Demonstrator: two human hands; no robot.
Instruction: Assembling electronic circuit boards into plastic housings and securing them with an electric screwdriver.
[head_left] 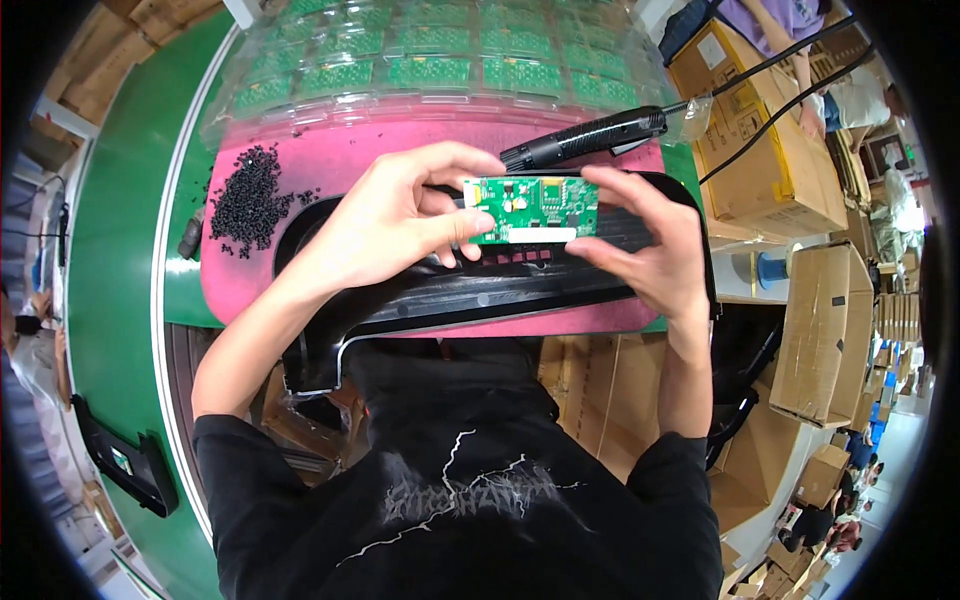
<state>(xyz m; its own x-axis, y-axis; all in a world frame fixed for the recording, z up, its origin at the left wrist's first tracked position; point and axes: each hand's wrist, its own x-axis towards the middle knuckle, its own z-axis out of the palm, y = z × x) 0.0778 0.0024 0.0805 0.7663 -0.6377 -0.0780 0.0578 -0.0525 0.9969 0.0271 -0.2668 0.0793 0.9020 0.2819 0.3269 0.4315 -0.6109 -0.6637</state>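
A green circuit board (545, 210) with small components and a white strip along its lower edge is held up between both hands. My left hand (395, 215) pinches its left end, thumb on the front face. At the right end, my right hand (665, 245) has its fingertips at the upper corner and its thumb at the lower one. Beneath the board lies a long black plastic housing (430, 298), partly hidden by my hands. Just beyond, a black electric screwdriver (590, 138) rests with its cable running off to the right.
A heap of small black screws (245, 200) sits on the pink mat (350, 140) at the left. Clear plastic trays (430, 70) of green boards fill the far side. Cardboard boxes (770, 150) stand at the right. Another black housing (130, 465) lies on the green surface (125, 270) at far left.
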